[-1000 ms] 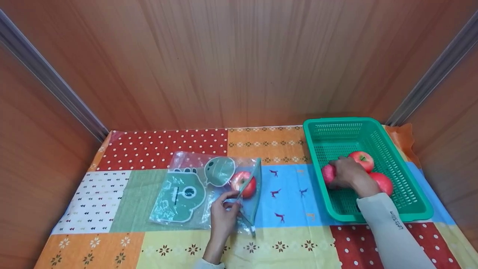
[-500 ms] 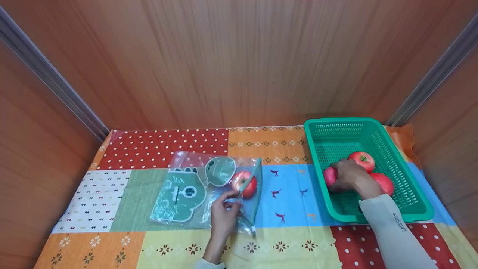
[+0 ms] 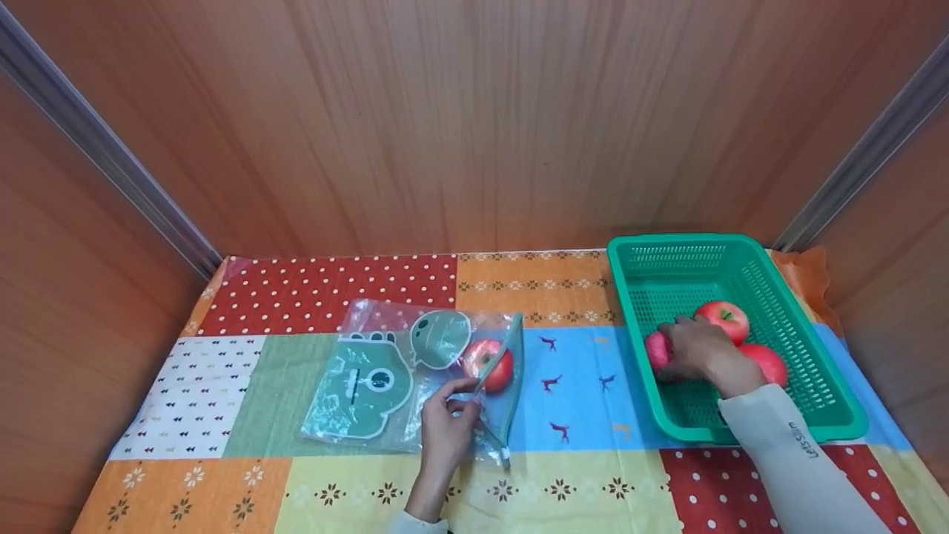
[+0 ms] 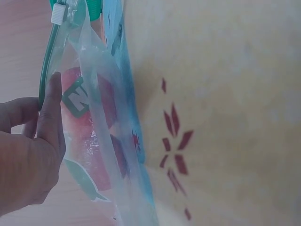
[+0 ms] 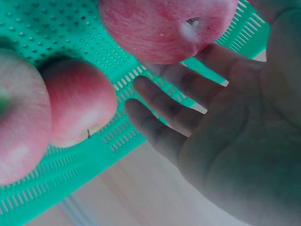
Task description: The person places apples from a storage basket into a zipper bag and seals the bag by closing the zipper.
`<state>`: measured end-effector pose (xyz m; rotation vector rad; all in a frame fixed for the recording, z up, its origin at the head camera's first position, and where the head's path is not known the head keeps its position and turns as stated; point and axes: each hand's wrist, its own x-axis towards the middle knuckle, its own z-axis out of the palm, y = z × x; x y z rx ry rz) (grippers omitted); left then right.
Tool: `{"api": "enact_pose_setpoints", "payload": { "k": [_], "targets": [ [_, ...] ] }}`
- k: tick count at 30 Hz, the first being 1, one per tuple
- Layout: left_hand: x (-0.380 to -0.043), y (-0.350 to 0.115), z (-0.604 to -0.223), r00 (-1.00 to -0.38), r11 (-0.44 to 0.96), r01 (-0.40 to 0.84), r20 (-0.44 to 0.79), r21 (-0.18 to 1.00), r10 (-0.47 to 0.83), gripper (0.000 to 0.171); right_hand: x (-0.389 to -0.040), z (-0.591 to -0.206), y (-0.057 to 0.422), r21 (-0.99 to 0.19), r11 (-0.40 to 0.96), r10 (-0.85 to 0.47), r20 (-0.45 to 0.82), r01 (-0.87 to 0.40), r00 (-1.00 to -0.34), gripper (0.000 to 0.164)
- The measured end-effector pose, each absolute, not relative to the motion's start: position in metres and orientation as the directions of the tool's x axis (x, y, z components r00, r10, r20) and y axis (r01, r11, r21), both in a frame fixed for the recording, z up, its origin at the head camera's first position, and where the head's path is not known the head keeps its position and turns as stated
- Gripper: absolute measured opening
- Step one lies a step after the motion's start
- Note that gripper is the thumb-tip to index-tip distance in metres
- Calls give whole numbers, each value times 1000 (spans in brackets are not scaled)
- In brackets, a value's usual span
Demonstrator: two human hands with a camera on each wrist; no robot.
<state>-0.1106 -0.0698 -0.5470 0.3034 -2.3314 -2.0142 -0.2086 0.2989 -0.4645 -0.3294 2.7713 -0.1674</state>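
My left hand point(image 3: 447, 426) pinches the green zip edge of a clear zip bag point(image 3: 371, 404) printed with a green dinosaur. Inside the bag, close to its mouth, lies a red apple point(image 3: 502, 373). The left wrist view shows the white slider point(image 4: 58, 14) above my fingertips. Over in the green basket point(image 3: 651, 404), my right hand point(image 3: 704, 354) grips another apple point(image 3: 657, 350) near the left wall. The right wrist view has that apple point(image 5: 155, 28) between fingers and thumb, the thumb mostly out of frame. Two more apples, one farther back point(image 3: 724, 321) and one partly under my wrist point(image 3: 767, 363), sit beside it.
A patchwork cloth point(image 3: 563, 489) covers the table under the bag and basket. Wooden panels point(image 3: 474, 148) enclose the back and both sides. The basket stands at the right, near the back panel.
The head view has shifted very slightly. Both hands keep their holds, and the bag and basket have not visibly moved on the cloth.
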Motion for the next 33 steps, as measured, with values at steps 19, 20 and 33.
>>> {"api": "enact_pose_setpoints", "payload": {
  "k": [19, 20, 33],
  "targets": [
    [-110, -71, -548, -982, 131, -94, -70, 987, -174, 29, -202, -458, 303, -192, 970, -203, -292, -151, -935, 90],
    [-110, -71, -548, -982, 132, -97, -73, 986, -174, 29, -200, -456, 304, -205, 968, -200, -275, -146, -940, 90],
    [-111, -71, -549, -981, 145, -107, -80, 984, -179, 29, -175, -428, 293, -275, 956, -112, -38, -97, -993, 91]
  ]
}}
